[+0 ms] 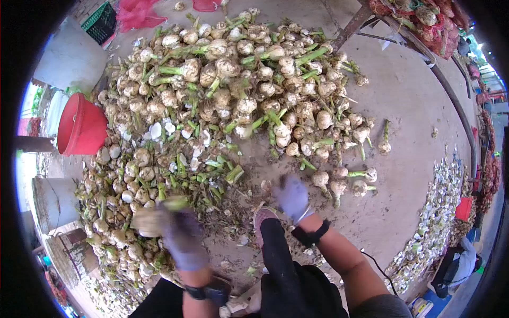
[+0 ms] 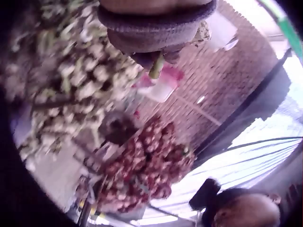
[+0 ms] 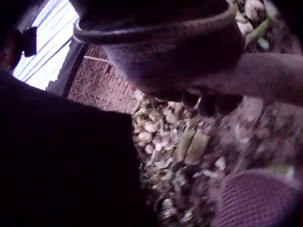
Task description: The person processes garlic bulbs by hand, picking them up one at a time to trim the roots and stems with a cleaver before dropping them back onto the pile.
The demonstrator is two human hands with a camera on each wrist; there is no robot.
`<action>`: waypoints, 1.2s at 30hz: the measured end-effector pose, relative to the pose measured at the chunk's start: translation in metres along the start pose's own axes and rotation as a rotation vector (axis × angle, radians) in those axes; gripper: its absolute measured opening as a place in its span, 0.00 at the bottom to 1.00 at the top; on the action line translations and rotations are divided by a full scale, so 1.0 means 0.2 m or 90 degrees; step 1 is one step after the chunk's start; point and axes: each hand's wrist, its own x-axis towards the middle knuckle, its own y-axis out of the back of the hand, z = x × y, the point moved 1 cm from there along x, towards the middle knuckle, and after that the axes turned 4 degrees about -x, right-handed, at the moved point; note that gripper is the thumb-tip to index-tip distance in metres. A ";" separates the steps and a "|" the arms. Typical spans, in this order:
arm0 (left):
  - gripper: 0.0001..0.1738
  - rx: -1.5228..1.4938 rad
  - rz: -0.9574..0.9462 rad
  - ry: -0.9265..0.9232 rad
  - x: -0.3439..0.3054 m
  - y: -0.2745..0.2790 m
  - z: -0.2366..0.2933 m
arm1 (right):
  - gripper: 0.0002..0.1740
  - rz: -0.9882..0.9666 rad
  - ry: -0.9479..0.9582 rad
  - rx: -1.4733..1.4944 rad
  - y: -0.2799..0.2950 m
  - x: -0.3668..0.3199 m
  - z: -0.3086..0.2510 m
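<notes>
- On the left hand (image 1: 183, 238) and right hand (image 1: 293, 197), we see pale lavender gloves; the left has a knitted cuff (image 2: 156, 21).
- At the right wrist, we note a silvery bangle (image 1: 305, 214) and black strap (image 1: 314, 233).
- At the left wrist, we find a dark band (image 1: 197, 292).
- Below, we observe black trousers (image 1: 294, 289) and a pinkish mesh shoe (image 3: 255, 198).

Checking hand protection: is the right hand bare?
No, the right hand wears a pale purple glove in the head view.
</notes>
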 end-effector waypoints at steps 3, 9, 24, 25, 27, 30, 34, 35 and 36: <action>0.14 0.017 0.026 -0.038 0.02 0.06 0.10 | 0.32 0.142 -0.042 -0.079 0.22 0.06 0.16; 0.24 0.131 -0.141 0.316 -0.25 -0.32 -0.36 | 0.27 0.054 -0.042 -0.166 0.09 0.35 0.07; 0.32 0.080 -0.368 0.455 -0.39 -0.50 -0.45 | 0.23 -0.035 0.388 -0.007 0.46 -0.22 -0.27; 0.32 0.081 -0.367 0.453 -0.38 -0.47 -0.45 | 0.23 -0.035 0.390 -0.006 0.46 -0.23 -0.27; 0.35 0.400 -0.504 0.281 -0.35 -0.43 -0.44 | 0.22 -0.066 0.377 0.005 0.45 -0.25 -0.29; 0.36 0.331 -0.459 0.403 -0.36 -0.40 -0.43 | 0.24 -0.041 0.369 0.010 0.42 -0.28 -0.28; 0.34 0.478 -0.516 0.261 -0.38 -0.44 -0.34 | 0.24 -0.061 0.348 -0.003 0.25 -0.15 -0.11; 0.33 0.421 -0.497 0.353 -0.37 -0.42 -0.31 | 0.22 -0.097 0.223 -0.040 0.18 -0.08 -0.02; 0.31 0.365 -0.477 0.445 -0.36 -0.41 -0.30 | 0.21 -0.131 0.095 -0.074 0.16 -0.06 0.01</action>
